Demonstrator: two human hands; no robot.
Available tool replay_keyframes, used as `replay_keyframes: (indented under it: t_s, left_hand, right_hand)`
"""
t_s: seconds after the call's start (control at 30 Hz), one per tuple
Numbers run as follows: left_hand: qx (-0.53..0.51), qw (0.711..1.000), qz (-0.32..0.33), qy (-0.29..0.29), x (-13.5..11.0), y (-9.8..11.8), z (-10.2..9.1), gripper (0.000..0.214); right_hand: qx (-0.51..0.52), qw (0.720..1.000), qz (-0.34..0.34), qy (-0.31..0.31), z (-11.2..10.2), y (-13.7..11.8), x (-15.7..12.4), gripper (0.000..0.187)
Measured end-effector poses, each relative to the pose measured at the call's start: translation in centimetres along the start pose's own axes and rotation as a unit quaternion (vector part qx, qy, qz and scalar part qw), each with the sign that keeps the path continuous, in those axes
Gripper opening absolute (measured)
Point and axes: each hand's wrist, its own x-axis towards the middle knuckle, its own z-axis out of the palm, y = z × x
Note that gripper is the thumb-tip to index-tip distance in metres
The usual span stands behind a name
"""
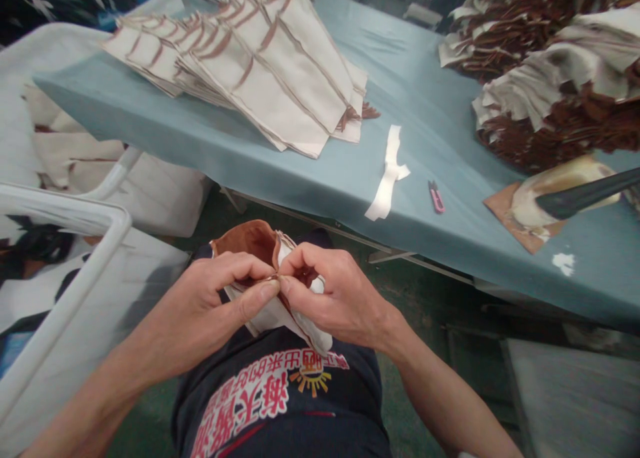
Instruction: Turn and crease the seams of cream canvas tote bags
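Observation:
A white and brown sewn piece (255,241), brown on its inner face, is held up in front of the dark printed apron (310,405). My left hand (225,305) pinches its edge between thumb and forefinger. Right beside it, my right hand (330,291) pinches the same edge, so the two sets of fingertips nearly touch. Part of the piece hangs below my right hand. Whatever lies exactly between the fingertips is too small to make out.
On the blue-covered table (350,178) lie stacked white panels (280,78), white paper strips (387,178), pink thread snips (436,197) and a glue-stained pot with a brush (540,201). Brown-and-white piles (555,105) stand at right. White bins (110,251) are at left.

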Motion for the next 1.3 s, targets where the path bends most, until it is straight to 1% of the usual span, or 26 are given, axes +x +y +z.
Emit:
replay_keyframes:
  t_s: [0.1,0.23,0.3,0.37,0.4,0.43,0.5,0.57,0.63,0.77,0.87,1.0,1.07,1.17,1.23,1.3]
  left_hand:
    - [0.012,0.999,0.033,0.013,-0.1,0.0,-0.1,0.024]
    - [-0.006,0.997,0.071,0.011,0.0,0.1,-0.8,0.023]
    - [-0.02,0.996,0.09,0.014,0.1,0.2,-1.4,0.023]
    - [-0.025,0.995,0.1,0.014,0.3,0.4,-2.1,0.022]
    - [-0.026,0.995,0.099,0.01,0.4,0.5,-2.4,0.022]
    - [-0.027,0.995,0.099,0.005,0.6,0.7,-2.8,0.022]
    - [-0.025,0.995,0.096,-0.004,0.9,0.9,-3.5,0.023]
    - [-0.024,0.996,0.085,-0.004,1.0,1.0,-4.0,0.024]
    - [-0.026,0.997,0.066,-0.007,1.1,0.8,-4.4,0.025]
    - [-0.049,0.998,0.034,-0.034,0.9,0.0,-4.5,0.026]
    - [-0.061,0.997,0.024,-0.046,0.8,-0.5,-4.4,0.025]
    - [-0.039,0.998,0.032,-0.044,0.8,-0.2,-4.2,0.024]
    - [-0.029,0.998,0.043,-0.04,0.9,0.1,-4.2,0.024]
    - [-0.024,0.997,0.057,-0.039,1.1,0.4,-3.9,0.024]
    - [-0.019,0.997,0.06,-0.041,1.2,0.4,-3.8,0.025]
    - [-0.011,0.997,0.057,-0.04,1.3,0.4,-3.6,0.027]
  right_hand:
    - [-0.015,0.999,-0.023,0.018,0.0,-0.2,0.0,0.013]
    - [0.012,0.998,-0.063,0.028,-0.1,-0.2,0.1,0.013]
    - [0.008,0.994,-0.101,0.052,-0.5,-0.1,0.4,0.011]
    - [-0.02,0.985,-0.156,0.07,-1.0,0.1,1.1,0.004]
    - [-0.038,0.979,-0.189,0.068,-1.4,0.1,1.6,0.004]
    - [-0.055,0.972,-0.22,0.057,-1.7,0.0,2.1,0.009]
    - [-0.075,0.957,-0.28,0.024,-2.4,-0.3,3.2,0.014]
    - [-0.094,0.945,-0.312,-0.008,-3.0,-0.9,4.2,0.01]
    - [-0.118,0.939,-0.322,-0.026,-3.4,-1.4,4.8,0.004]
    - [-0.177,0.927,-0.329,-0.028,-3.6,-2.0,5.1,0.012]
    - [-0.237,0.919,-0.315,-0.034,-3.5,-2.3,4.7,0.017]
    - [-0.347,0.889,-0.298,-0.036,-3.7,-3.3,3.9,0.028]
    - [-0.392,0.872,-0.289,-0.054,-3.8,-3.9,3.6,0.032]
    - [-0.435,0.853,-0.275,-0.084,-3.7,-4.3,3.4,0.032]
    - [-0.449,0.849,-0.266,-0.08,-3.5,-4.2,3.5,0.033]
    - [-0.443,0.857,-0.252,-0.07,-3.2,-3.9,3.7,0.034]
